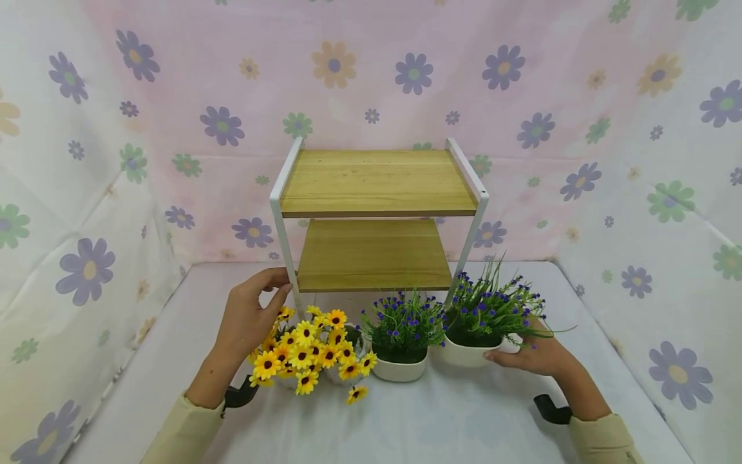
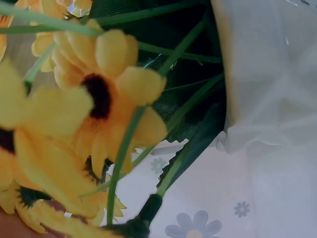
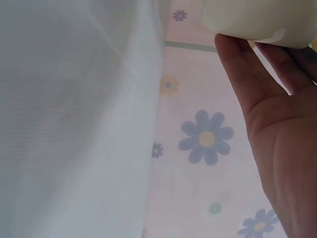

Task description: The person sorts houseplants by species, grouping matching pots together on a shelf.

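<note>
In the head view, your left hand [image 1: 246, 314] pinches the left post of a two-tier wooden shelf [image 1: 379, 183], standing centrally on the white-covered table [image 1: 440, 422]. Your right hand [image 1: 539, 356] grips the right side of a white pot of purple flowers [image 1: 468, 355], near the shelf's right post. A similar planter [image 1: 400, 370] and yellow flowers [image 1: 301, 356] stand in front. In the left wrist view, yellow blooms fill the foreground; you cannot tell your grip there. In the right wrist view, your fingertips touch the pot.

1 shelf leg [image 1: 285, 248] partly hidden by yellow flowers [image 1: 304, 334]; white pot [image 3: 260, 20] cut off in right wrist view.
</note>
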{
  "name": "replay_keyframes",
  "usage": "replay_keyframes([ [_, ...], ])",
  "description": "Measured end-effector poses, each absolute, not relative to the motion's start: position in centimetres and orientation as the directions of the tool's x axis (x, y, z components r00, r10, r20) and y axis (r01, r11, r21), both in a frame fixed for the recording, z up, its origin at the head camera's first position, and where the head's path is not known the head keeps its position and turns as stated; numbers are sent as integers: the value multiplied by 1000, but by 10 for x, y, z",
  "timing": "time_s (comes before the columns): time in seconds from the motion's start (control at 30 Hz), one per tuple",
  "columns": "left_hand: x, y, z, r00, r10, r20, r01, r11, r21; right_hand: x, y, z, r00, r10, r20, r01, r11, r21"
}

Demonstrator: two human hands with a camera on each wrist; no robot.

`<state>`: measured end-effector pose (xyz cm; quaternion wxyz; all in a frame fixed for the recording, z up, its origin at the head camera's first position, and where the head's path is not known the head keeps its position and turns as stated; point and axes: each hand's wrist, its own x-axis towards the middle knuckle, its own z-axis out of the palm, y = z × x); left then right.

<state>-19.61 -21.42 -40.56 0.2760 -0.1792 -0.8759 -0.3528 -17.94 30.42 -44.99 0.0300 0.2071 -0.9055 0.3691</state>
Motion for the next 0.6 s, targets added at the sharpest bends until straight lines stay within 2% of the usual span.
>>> replay_keyframes([
  [0.2, -197, -215, -407, -781, 118, 613, 511, 684, 520, -176, 307, -441, -927, -326, 186, -365, 665, -651],
  [0.43, -197, -215, -406, -782, 120, 612, 512, 683, 521, -173, 309, -430, -884, -319, 340, -466, 649, -601],
  [0.6, -198, -215, -407, -782, 118, 612, 510, 685, 520, -172, 307, -420, -872, -325, 366, -487, 656, -577],
])
